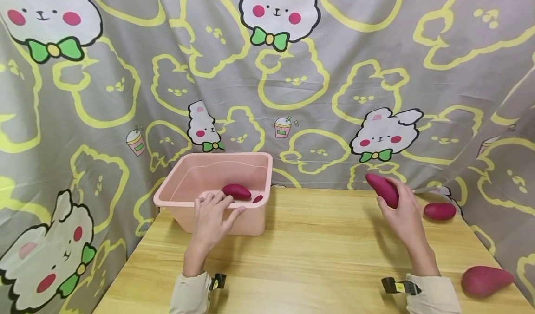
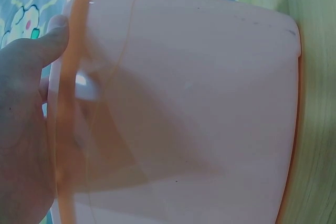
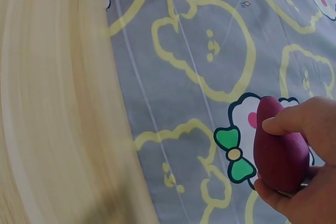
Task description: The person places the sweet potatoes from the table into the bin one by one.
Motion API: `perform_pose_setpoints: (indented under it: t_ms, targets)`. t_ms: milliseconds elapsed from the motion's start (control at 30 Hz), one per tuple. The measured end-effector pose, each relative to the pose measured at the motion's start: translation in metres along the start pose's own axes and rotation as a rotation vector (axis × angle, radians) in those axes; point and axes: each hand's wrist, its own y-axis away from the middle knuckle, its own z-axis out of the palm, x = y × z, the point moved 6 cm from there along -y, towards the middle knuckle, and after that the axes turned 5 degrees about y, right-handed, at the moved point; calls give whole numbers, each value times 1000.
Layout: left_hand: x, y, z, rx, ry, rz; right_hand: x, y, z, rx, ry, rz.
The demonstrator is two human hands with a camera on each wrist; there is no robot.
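Note:
My right hand grips a purple sweet potato in the air over the back right of the table, thumb and fingers round its sides. The right wrist view shows the same sweet potato with its narrow end up. On the left stands a pink plastic bin. My left hand holds its near rim, the fingers bent over the edge to the inside. In the left wrist view the thumb lies at the rim. Inside the bin lies a sweet potato, with a second one mostly hidden by the front wall.
Another sweet potato lies at the back right, beyond my right hand. A fatter one sits near the right edge of the wooden table. A grey patterned curtain hangs close behind the table and along both sides.

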Motion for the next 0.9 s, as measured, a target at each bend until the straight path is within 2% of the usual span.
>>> perform_pose_setpoints:
  t_ms: [433, 900]
  targets:
    - [0, -1, 1, -5, 1, -5, -13, -1, -2, -19, -2, -3]
    - [2, -1, 0, -9, 1, -13, -28, -2, -1, 1, -24, -78]
